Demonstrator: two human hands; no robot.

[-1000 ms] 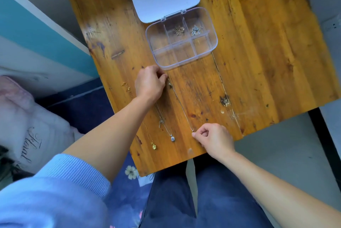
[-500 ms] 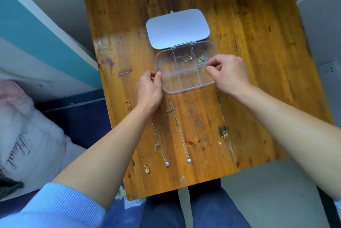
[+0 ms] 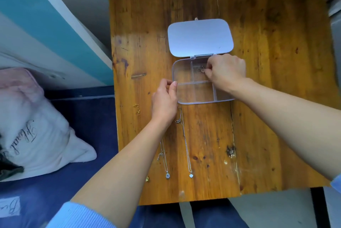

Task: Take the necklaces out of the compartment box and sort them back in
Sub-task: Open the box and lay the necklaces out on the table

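A clear compartment box (image 3: 184,70) lies open on the wooden table (image 3: 267,98), its white lid (image 3: 200,36) folded back. My left hand (image 3: 164,102) pinches the box's left wall. My right hand (image 3: 226,71) reaches into the back compartments and pinches a bunched necklace (image 3: 201,69) in the back middle one. Three necklaces are laid out straight in front of the box: a silver one with a pale pendant (image 3: 186,144), a silver one with a blue-grey pendant (image 3: 165,163), and a gold one (image 3: 138,115) partly hidden by my left arm.
The table's near edge (image 3: 193,202) is just above my lap. A pink pillow (image 3: 27,126) lies on blue bedding to the left. A dark burn mark (image 3: 230,151) shows on the wood right of the necklaces.
My right hand left the necklace end near the table's front edge, rose to the box and closed on the bunched necklace inside. My left hand shifted onto the box's left wall.
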